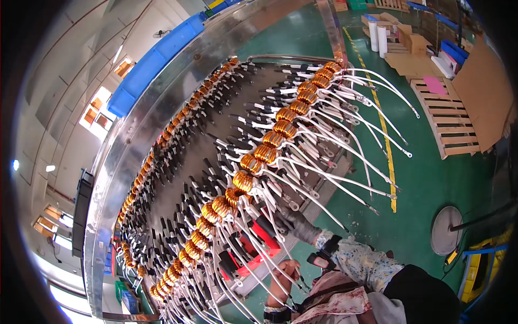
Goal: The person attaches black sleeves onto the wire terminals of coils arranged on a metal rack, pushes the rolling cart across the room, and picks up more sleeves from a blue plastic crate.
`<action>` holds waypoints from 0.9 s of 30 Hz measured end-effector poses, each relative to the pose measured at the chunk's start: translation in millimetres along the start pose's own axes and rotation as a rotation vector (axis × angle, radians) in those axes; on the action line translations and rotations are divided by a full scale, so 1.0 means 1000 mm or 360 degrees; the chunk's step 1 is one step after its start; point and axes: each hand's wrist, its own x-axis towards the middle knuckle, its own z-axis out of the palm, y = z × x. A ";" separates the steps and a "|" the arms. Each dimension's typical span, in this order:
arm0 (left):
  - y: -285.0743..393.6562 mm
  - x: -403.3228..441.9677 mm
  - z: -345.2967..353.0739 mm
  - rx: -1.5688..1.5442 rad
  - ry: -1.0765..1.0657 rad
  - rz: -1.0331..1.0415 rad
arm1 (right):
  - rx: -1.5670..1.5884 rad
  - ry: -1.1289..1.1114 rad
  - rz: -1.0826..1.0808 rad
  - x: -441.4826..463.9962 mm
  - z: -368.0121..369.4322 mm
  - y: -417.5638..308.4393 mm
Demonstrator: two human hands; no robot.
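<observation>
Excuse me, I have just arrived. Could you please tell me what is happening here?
A person is working beside a metal table lined with rows of copper coils. The right hand reaches in among the white wires, near a red object. The left hand is curled by other wires; its exact grip is unclear.

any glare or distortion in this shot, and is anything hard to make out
In the head view, wide-angle distortion bows the yellow floor line and the corners fall to black; in the head view, the window at lower left is blown out white; in the head view, the metal panel shows bright reflections; in the head view, the nearer copper coils look fairly sharp, the far row less distinct.
</observation>
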 end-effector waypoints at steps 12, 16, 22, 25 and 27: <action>0.007 -0.002 0.005 0.0007 0.0007 -0.0006 | 0.0689 -0.0606 0.0574 0.008 -0.018 0.000; 0.006 -0.005 0.002 -0.0021 -0.0014 -0.0011 | 0.0458 -0.0437 0.0567 0.020 -0.022 0.001; 0.002 -0.005 0.002 0.0062 0.0047 -0.0006 | -0.0061 -0.0175 0.0119 0.015 -0.015 -0.003; 0.004 -0.006 0.002 0.0033 0.0059 0.0028 | -0.0707 -0.0029 -0.0139 0.003 -0.016 -0.002; 0.000 -0.006 0.000 -0.0072 0.0059 0.0010 | 0.0101 0.0105 0.0239 0.004 -0.005 -0.007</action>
